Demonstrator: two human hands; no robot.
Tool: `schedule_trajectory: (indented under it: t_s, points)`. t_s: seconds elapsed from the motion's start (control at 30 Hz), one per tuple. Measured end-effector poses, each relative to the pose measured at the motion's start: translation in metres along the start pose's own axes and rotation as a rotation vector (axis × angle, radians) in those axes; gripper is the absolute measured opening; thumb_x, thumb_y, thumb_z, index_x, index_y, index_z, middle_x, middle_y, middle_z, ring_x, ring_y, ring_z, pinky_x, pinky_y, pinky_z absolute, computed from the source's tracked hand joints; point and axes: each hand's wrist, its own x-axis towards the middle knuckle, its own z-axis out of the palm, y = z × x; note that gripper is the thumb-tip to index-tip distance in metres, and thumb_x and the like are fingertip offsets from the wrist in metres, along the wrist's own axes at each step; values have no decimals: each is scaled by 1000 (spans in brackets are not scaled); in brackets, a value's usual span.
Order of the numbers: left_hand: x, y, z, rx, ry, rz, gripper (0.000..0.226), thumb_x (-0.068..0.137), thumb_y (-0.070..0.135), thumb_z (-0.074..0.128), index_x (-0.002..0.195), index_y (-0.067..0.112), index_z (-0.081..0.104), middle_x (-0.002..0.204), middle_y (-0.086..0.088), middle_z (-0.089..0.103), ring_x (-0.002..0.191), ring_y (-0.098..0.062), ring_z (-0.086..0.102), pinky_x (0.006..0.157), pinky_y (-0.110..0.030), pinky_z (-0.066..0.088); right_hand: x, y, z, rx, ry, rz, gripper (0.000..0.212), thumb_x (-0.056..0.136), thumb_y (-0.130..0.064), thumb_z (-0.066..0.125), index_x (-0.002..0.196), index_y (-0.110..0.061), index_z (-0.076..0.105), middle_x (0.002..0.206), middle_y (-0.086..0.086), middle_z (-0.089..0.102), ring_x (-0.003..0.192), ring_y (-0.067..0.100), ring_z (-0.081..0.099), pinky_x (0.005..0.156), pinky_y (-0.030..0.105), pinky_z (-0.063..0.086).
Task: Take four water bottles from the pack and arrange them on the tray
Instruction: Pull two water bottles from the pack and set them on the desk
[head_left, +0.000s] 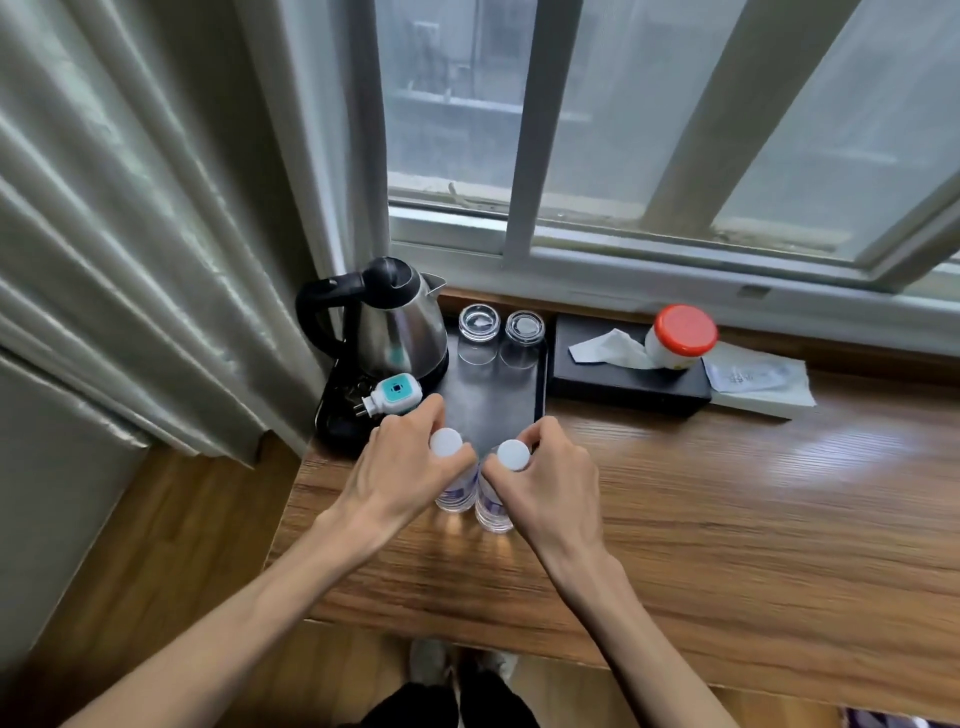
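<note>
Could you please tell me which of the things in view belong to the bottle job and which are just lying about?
Part of the job:
left water bottle, held by the left hand
right water bottle, held by the right hand
black tray

Just lying about:
electric kettle
two glasses
plug-in device
tissue box
red-lidded jar

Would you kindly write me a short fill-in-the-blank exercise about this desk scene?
1. Each hand, left hand and right hand, grips one ____ by its neck.
2. The jar on the tissue box has a ____ lid.
3. Two upturned ____ stand on the tray beside the kettle.

Missing words: bottle; red; glasses
</note>
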Motion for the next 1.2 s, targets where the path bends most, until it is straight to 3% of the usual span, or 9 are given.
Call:
schedule_trajectory:
  t_s: [0.23,0.53,0.73,0.83,0.93,1.0,1.07,1.2]
  points:
    - [3,-3,-3,-6,-18,3,36,69,46,65,76,18,43,62,-4,60,65,-33,59,61,-44,53,5,-5,5,-25,35,-29,27,76,-35,68,88,-16,53,75,4,69,72,30,64,61,36,47]
    - [5,1,-4,3,-98,2,41,74,55,67,81,22,43,66,1,62,69,-26,64,64,-44,55,2,1,-3,-76,-39,11,36,78,-48,69,97,-22,52,83,-1,70,79,26,66,65,35,51]
    - [6,10,-20,235,-79,84,51,77,73,57,90,24,53,78,4,68,80,-23,67,66,-35,49,-5,2,-10,-96,-63,-18,50,78,-60,66,110,-25,52,84,-5,71,84,21,69,71,38,56]
    - [11,26,-33,258,-7,123,48,81,67,59,98,22,59,88,4,67,86,-24,65,69,-35,47,-9,3,-23,-84,-42,-34,58,79,-63,62,123,-27,52,77,-7,68,85,21,69,73,38,55]
    - [19,49,-38,163,-7,183,35,84,55,63,99,24,61,85,9,60,81,-17,60,71,-33,48,-11,6,-50,-71,26,-41,49,84,-57,62,123,-27,56,65,-9,60,79,18,66,70,33,50]
    - [26,68,-34,95,-62,265,33,86,47,66,108,23,63,96,8,62,90,-14,60,82,-35,52,-9,14,-73,-58,78,-31,43,86,-51,63,120,-25,60,64,-11,59,77,16,65,71,32,51]
    - [32,90,-25,65,-137,360,43,86,43,67,122,20,62,113,3,64,104,-13,61,95,-37,52,-6,30,-98,-25,116,-5,41,85,-48,65,118,-24,62,73,-10,66,81,14,68,79,36,55]
    - [24,145,6,95,-263,482,56,87,40,69,136,17,54,130,0,59,121,-16,55,106,-32,44,-15,76,-153,18,123,72,53,85,-47,68,130,-22,56,109,-4,69,100,13,65,92,38,54]
